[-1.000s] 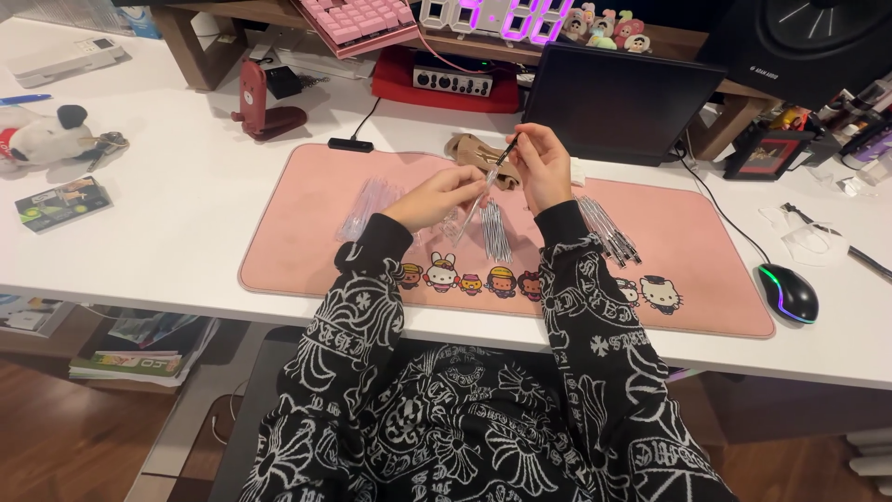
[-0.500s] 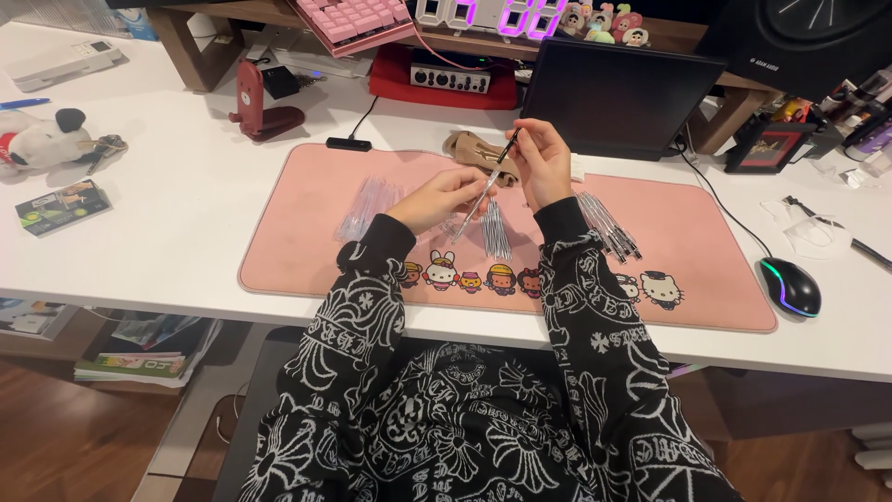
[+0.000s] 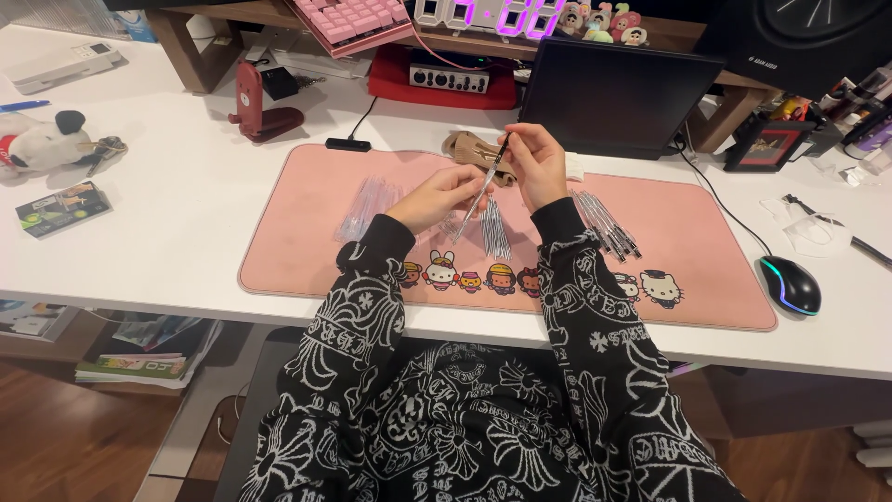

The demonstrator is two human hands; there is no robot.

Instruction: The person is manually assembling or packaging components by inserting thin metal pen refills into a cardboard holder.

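Observation:
Both hands hold one thin pen (image 3: 487,181) slanted above a pink desk mat (image 3: 307,251). My left hand (image 3: 441,197) grips its clear lower barrel. My right hand (image 3: 536,165) pinches the dark upper end. Below the hands lies a small bundle of clear pen barrels (image 3: 495,230). A pile of clear tubes (image 3: 370,204) rests on the mat to the left. A row of assembled dark-tipped pens (image 3: 606,223) lies to the right. A tan cloth pouch (image 3: 467,149) sits just behind the hands.
A black monitor (image 3: 618,93) stands behind the mat, with a red box (image 3: 446,79) and pink keyboard (image 3: 353,20) on a shelf. A black mouse (image 3: 791,284) lies at the right, a red clip stand (image 3: 255,107) and plush toy (image 3: 37,139) at the left.
The hands have shifted slightly, and the pen is tilted a little more upright between them. The piles on the mat are unchanged.

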